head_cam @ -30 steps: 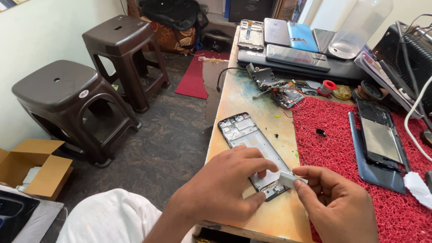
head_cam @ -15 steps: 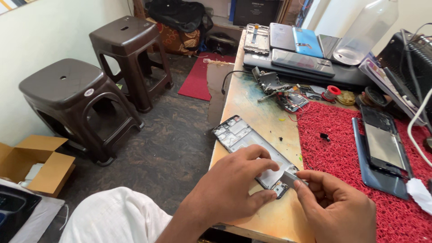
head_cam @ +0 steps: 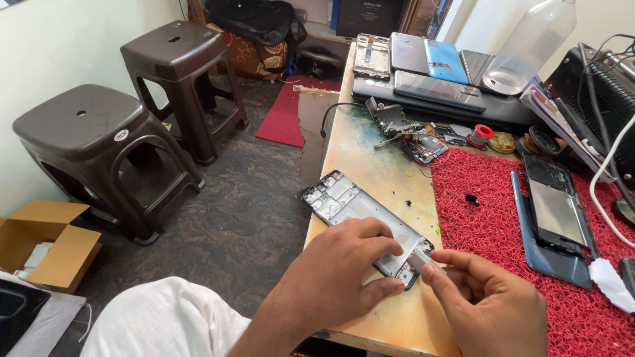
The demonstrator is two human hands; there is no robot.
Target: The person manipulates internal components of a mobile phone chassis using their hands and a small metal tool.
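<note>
My left hand (head_cam: 337, 277) pins the phone frame (head_cam: 360, 215), right hand (head_cam: 486, 304) pinching a small grey part (head_cam: 423, 261) at its end; seating needs careful alignment.

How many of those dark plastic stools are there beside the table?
2: one brown plastic stool close by on the floor at left, next to the cardboard box; the other stool behind it, further back.

I am looking into a small phone repair workshop: a stained wooden surface (head_cam: 370, 165) carries a stripped grey phone frame (head_cam: 350, 205), a red bristly work mat (head_cam: 496, 225), loose circuit parts (head_cam: 423, 142), stacked handsets (head_cam: 430, 63), with brown plastic stools (head_cam: 99, 145) beside it.
</note>
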